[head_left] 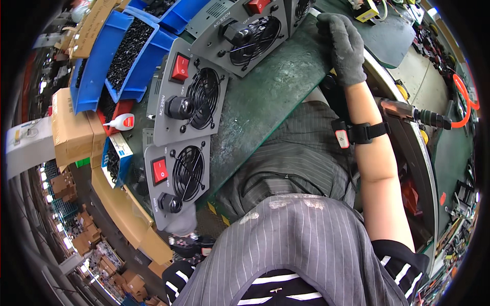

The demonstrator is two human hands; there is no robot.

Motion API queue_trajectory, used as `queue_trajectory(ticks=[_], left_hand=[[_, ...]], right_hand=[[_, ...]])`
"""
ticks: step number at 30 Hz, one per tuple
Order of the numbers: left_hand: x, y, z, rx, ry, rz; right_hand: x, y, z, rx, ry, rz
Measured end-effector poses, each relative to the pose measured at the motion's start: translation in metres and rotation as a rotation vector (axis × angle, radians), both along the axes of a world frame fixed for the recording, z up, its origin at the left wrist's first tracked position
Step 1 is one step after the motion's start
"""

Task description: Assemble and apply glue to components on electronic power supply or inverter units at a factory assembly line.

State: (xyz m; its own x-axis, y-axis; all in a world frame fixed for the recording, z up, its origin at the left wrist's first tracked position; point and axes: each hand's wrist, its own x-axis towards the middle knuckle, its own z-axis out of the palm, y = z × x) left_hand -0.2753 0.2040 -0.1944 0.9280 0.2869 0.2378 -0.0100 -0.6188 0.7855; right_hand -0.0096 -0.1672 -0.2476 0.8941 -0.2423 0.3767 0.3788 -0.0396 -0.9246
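A row of grey metal fan panels [218,104] runs along the green worktop [255,109], each full one showing a round black fan and a red rocker switch. On the nearest fan panel [164,186], a black cable gland [168,202] sits below the switch. My left hand [182,220], in a grey glove, is at this panel's near edge; the panel hides its fingers. At the far end of the worktop, my right hand [346,50], also gloved, has its fingers together and bent beside the farthest fan panel [297,20]. Whatever lies under those fingertips is hidden.
Blue bins [97,76] of small black parts stand at the far left, beside a cardboard box [74,127] and a white glue bottle [121,122]. A power screwdriver [400,109] with an orange coiled hose [463,104] lies right of my forearm.
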Motion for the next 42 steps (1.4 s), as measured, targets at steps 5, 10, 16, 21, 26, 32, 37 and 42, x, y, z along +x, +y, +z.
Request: queue_trajectory(ticks=[5, 10, 16, 21, 26, 32, 37, 42], left_hand=[[-0.003, -0.004, -0.041, -0.215, -0.101, 0.001], [0.0, -0.023, -0.014, -0.035, 0.06, 0.224], [-0.001, 0.004, 0.014, -0.189, -0.053, 0.04], [-0.033, 0.037, -0.015, 0.345, 0.104, 0.17], [-0.036, 0.028, -0.004, 0.225, 0.05, 0.015], [-0.04, 0.037, -0.003, -0.32, 0.074, -0.133], [-0.019, 0.03, 0.017, -0.609, 0.023, -0.168], [0.0, 0.051, -0.007, -0.552, -0.018, -0.343]], right_hand=[[0.001, 0.001, -0.003, 0.031, 0.026, 0.046], [0.003, 0.001, -0.001, 0.019, 0.067, 0.086], [-0.048, 0.012, 0.059, 0.058, -0.209, 0.133], [-0.062, 0.094, 0.159, -0.82, -0.742, 0.476], [-0.041, 0.15, 0.172, -1.23, -1.003, 0.358], [-0.049, 0.174, 0.193, -1.457, -0.788, 0.785], [-0.074, 0.169, 0.19, -1.39, -0.742, 1.036], [-0.065, 0.165, 0.18, -1.22, -0.697, 1.055]])
